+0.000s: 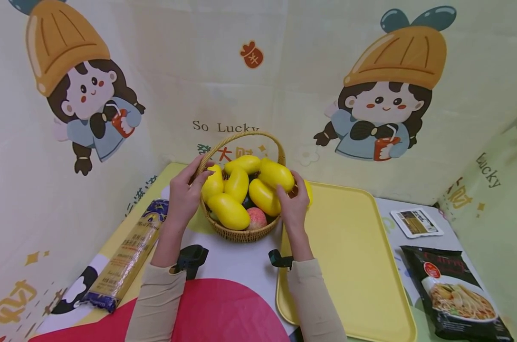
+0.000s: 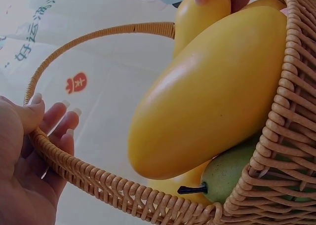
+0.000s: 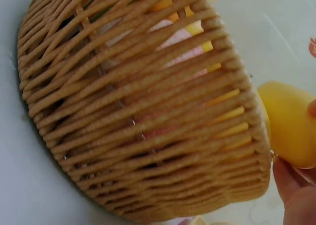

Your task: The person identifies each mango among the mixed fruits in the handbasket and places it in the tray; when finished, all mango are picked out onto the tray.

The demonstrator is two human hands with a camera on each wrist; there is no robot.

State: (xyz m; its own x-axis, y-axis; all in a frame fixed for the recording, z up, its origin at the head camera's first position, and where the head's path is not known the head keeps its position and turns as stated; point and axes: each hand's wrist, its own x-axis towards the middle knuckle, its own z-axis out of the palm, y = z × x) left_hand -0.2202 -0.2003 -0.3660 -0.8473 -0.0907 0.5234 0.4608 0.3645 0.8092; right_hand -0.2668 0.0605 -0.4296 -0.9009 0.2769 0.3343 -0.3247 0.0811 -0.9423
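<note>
A wicker basket [image 1: 241, 235] heaped with yellow mangoes [image 1: 228, 211] and a pink-red fruit [image 1: 256, 218] stands near the back wall. My left hand [image 1: 183, 194] grips the left side of its arched handle [image 1: 250, 133]; in the left wrist view the thumb and fingers [image 2: 64, 126] curl round the wicker. At the basket's right rim my right hand [image 1: 296, 206] holds a yellow mango [image 1: 276, 175] on top of the pile, also seen as a yellow mango [image 3: 289, 124] in the right wrist view. A green fruit [image 2: 229, 175] lies low inside.
A yellow tray [image 1: 348, 256] lies right of the basket, with another yellow fruit [image 1: 309, 193] partly hidden behind my right hand. A long noodle packet [image 1: 128, 254] lies at the left. Further right are a small white packet [image 1: 416, 223] and a black noodle bag [image 1: 457, 294].
</note>
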